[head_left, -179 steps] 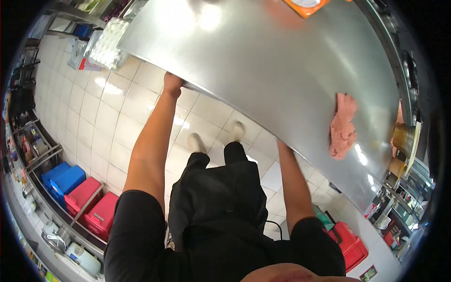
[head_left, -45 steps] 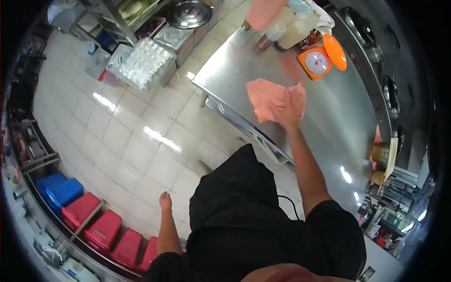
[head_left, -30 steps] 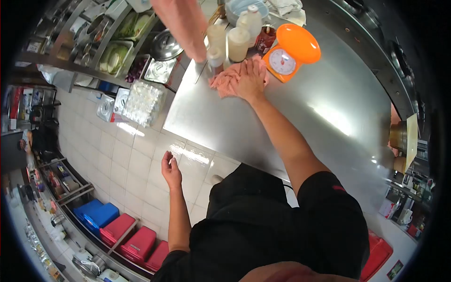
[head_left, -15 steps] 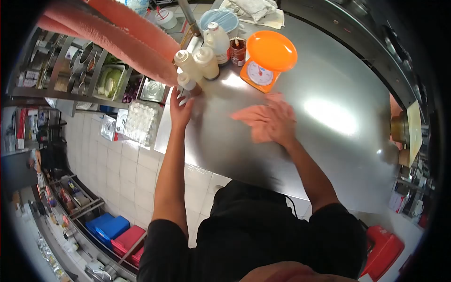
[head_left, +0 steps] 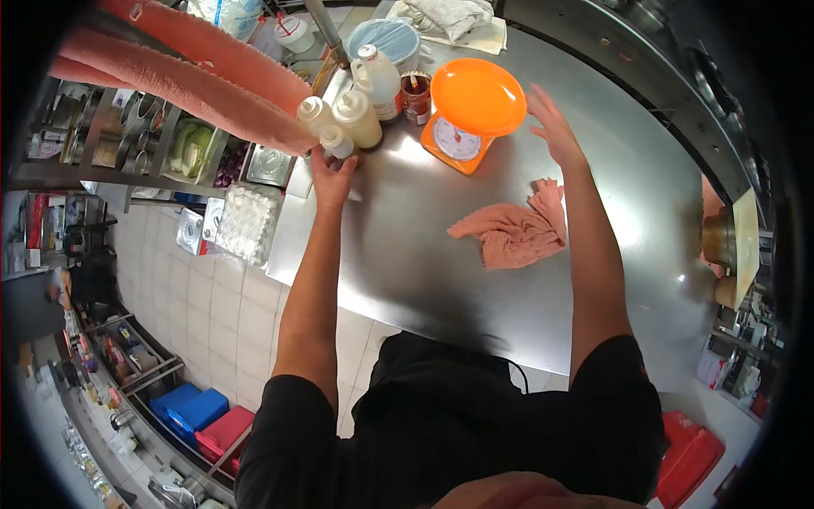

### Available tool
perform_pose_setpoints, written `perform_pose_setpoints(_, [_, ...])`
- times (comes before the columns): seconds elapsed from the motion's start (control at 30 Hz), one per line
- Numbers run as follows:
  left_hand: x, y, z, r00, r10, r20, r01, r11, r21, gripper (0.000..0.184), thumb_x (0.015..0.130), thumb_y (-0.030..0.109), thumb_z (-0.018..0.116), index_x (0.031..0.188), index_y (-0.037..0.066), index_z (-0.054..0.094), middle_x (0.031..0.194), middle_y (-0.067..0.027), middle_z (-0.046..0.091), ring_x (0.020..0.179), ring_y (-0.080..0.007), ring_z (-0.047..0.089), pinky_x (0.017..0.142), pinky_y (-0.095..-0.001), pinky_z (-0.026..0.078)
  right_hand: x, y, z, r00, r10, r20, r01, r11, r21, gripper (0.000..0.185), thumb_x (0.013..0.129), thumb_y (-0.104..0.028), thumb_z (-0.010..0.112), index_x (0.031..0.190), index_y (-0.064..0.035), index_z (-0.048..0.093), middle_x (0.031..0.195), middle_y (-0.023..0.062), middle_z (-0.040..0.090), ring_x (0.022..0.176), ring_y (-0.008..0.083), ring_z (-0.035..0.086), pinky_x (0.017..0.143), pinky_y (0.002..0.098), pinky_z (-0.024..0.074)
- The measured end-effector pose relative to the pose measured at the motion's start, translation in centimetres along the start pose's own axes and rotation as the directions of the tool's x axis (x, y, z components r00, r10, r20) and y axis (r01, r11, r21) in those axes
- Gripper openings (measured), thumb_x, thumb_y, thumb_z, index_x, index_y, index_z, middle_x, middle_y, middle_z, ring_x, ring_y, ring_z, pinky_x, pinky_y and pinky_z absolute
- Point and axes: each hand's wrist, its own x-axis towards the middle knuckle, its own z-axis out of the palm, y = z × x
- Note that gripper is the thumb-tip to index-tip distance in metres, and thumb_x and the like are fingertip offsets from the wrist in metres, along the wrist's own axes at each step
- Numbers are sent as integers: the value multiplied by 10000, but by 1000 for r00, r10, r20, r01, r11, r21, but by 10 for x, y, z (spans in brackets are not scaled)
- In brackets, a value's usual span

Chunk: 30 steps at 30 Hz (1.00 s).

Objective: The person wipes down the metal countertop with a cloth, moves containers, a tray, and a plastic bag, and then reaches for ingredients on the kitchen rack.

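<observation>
My left hand is at the small squeeze bottle, thumb and fingers around its lower part. Two larger squeeze bottles, one of them cream-coloured, stand just behind it. My right hand is raised beside the orange plate of the kitchen scale, fingers spread and nothing in them. A crumpled pink cloth lies on the steel table, to the left of my right forearm and apart from that hand.
A jug, a red-brown jar and a blue-lidded tub stand at the back. Pink towels hang at upper left. Egg trays sit beyond the table's left edge; a person is at far left.
My right hand has let go of the pink cloth and moved up to the scale's right side. My left hand has come up from beside the table and closed around the small bottle.
</observation>
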Motion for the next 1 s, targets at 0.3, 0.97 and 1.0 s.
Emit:
perform_pose_setpoints(0.3, [4,11,-2,998,-45,44,46,998,-38,828,789,-24,732,1478,52,279,1318,-175,539,1186,-297,585,965,-377,526,31,49,4,983,67,172,-124,931,344,355,944,-207,582,1201,36,606,1147,99,665,1026,191,640,891,326,505])
perform_pose_setpoints(0.97, [-64,-30,-38,994,14,-107,7,981,193,834,844,12,697,1543,15,241,1516,-203,360,1254,-310,518,1018,-383,488,-186,144,-58,856,-460,-236,112,612,-783,451,899,-246,689,1287,-38,591,1349,191,544,1253,353,528,1059,448,414])
perform_pose_setpoints(1.0, [-70,-36,-42,993,60,-101,-35,972,231,813,848,13,692,1536,11,260,1510,-198,368,1251,-305,520,1019,-381,487,-197,147,-9,840,-527,-130,190,510,-839,493,864,-289,704,1285,-57,595,1421,206,463,1300,416,468,1097,504,364])
